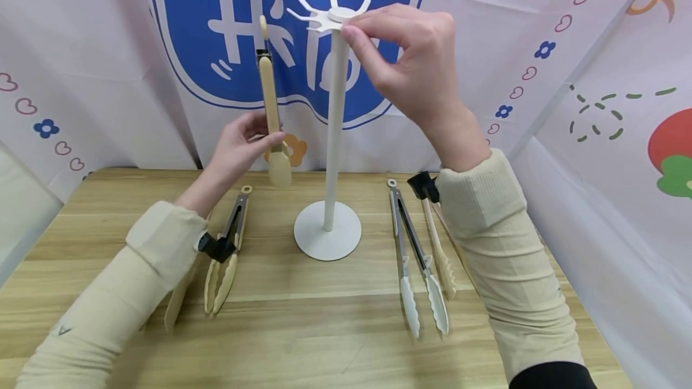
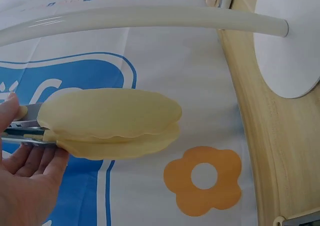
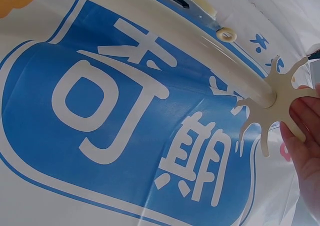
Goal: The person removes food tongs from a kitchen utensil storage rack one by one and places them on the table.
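My left hand (image 1: pixel 240 140) grips a pair of cream-handled tongs (image 1: pixel 268 86) by the lower part, with the hanging ring up and the heads down. In the left wrist view the two scalloped tong heads (image 2: pixel 110 116) lie close together. A white utensil stand (image 1: pixel 335 125) rises from a round base (image 1: pixel 308 236), and the tongs hang in the air to its left, apart from it. At its top, my right hand (image 1: pixel 413 59) pinches one arm of the hook crown (image 1: pixel 323 18) between thumb and fingers. The right wrist view shows several curved hooks on the crown (image 3: pixel 285 104).
White-tipped tongs (image 1: pixel 416 257) lie spread on the wooden table (image 1: pixel 324 329), right of the base. Beside them is a beige toothed utensil (image 1: pixel 440 245), partly under the right arm. Cream tongs (image 1: pixel 229 263) and a flat beige utensil (image 1: pixel 175 311) lie left. A printed cloth (image 1: pixel 184 137) hangs behind.
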Action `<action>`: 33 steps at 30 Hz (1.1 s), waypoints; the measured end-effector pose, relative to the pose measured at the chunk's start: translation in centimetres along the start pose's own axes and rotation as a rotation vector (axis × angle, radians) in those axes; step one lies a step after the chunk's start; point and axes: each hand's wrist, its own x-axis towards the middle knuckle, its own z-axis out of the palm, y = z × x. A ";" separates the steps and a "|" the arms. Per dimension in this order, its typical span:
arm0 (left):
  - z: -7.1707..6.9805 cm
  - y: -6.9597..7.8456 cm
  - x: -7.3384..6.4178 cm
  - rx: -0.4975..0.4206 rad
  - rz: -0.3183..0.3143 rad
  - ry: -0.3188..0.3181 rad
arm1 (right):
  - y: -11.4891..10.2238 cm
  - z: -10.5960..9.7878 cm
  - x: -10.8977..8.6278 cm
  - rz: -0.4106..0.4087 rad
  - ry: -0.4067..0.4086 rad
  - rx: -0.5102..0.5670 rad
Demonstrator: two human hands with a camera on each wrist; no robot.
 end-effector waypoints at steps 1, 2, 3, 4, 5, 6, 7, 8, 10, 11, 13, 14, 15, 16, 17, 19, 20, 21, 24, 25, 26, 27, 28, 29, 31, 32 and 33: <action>-0.1 0.0 -0.1 0.010 0.000 0.005 | 0.0 0.0 0.0 0.000 -0.001 -0.001; -0.1 0.0 -0.2 0.020 -0.001 0.011 | 0.0 0.0 0.0 0.000 -0.002 -0.002; -0.2 -0.1 -0.3 0.028 -0.002 0.019 | 0.0 0.0 0.0 0.000 -0.004 -0.005; -0.2 -0.1 -0.4 0.034 -0.006 0.025 | 0.0 -0.1 0.0 -0.001 -0.005 -0.007; -0.3 -0.1 -0.5 0.037 -0.013 0.033 | 0.0 -0.1 0.0 -0.002 -0.006 -0.009; -0.4 -0.1 -0.6 0.040 -0.019 0.040 | 0.0 -0.1 0.0 -0.002 -0.006 -0.009; -0.4 -0.1 -0.7 0.043 -0.028 0.048 | 0.0 -0.1 0.0 -0.002 -0.005 -0.008; -0.5 -0.1 -0.8 0.047 -0.037 0.057 | 0.0 -0.1 0.0 -0.002 -0.004 -0.006; -0.7 -0.1 -1.1 0.066 -0.055 0.073 | 0.0 0.0 0.0 -0.001 -0.001 -0.002; -0.8 -0.1 -1.2 0.079 -0.062 0.081 | 0.0 0.0 0.0 0.000 0.000 0.000; -1.0 -0.1 -1.4 0.120 -0.074 0.093 | 0.0 0.0 0.0 0.001 0.001 0.001; -1.1 -0.2 -1.6 0.138 -0.077 0.099 | 0.0 0.0 0.0 0.000 0.000 -0.001; -1.2 -0.2 -1.7 0.152 -0.080 0.103 | 0.0 0.0 0.0 -0.001 -0.001 -0.003; -1.3 -0.2 -1.9 0.165 -0.082 0.108 | 0.0 0.0 0.0 -0.002 -0.002 -0.005; -1.4 -0.2 -2.0 0.175 -0.084 0.114 | 0.0 0.0 0.0 -0.003 -0.002 -0.005; -1.6 -0.3 -2.2 0.192 -0.086 0.126 | 0.0 0.0 0.0 -0.004 -0.003 -0.008; -1.6 -0.3 -2.4 0.195 -0.087 0.132 | 0.0 0.0 0.0 -0.004 -0.003 -0.009; -1.7 -0.4 -2.4 0.202 -0.086 0.138 | 0.0 0.0 0.0 -0.004 -0.003 -0.011; -1.9 -0.5 -2.7 0.215 -0.087 0.149 | 0.0 -0.1 -0.1 -0.002 -0.002 -0.012; -1.9 -0.5 -2.8 0.217 -0.087 0.153 | 0.0 -0.1 -0.1 -0.002 -0.003 -0.016; -1.9 -0.5 -2.9 0.215 -0.087 0.156 | 0.0 -0.1 -0.1 -0.003 -0.004 -0.017; -2.0 -0.5 -3.0 0.215 -0.087 0.159 | 0.0 -0.1 -0.1 -0.004 -0.005 -0.018; -2.0 -0.6 -3.1 0.209 -0.087 0.161 | 0.0 -0.1 -0.1 -0.002 -0.005 -0.015; -2.1 -0.6 -3.2 0.209 -0.090 0.166 | 0.0 -0.1 -0.1 -0.002 -0.004 -0.015; -2.2 -0.6 -3.4 0.209 -0.095 0.178 | 0.0 -0.1 -0.1 -0.002 -0.005 -0.016; -2.3 -0.6 -3.5 0.212 -0.096 0.182 | 0.0 -0.1 -0.1 -0.002 -0.006 -0.014; -2.4 -0.6 -3.7 0.215 -0.098 0.185 | 0.0 -0.1 -0.1 0.000 -0.007 -0.012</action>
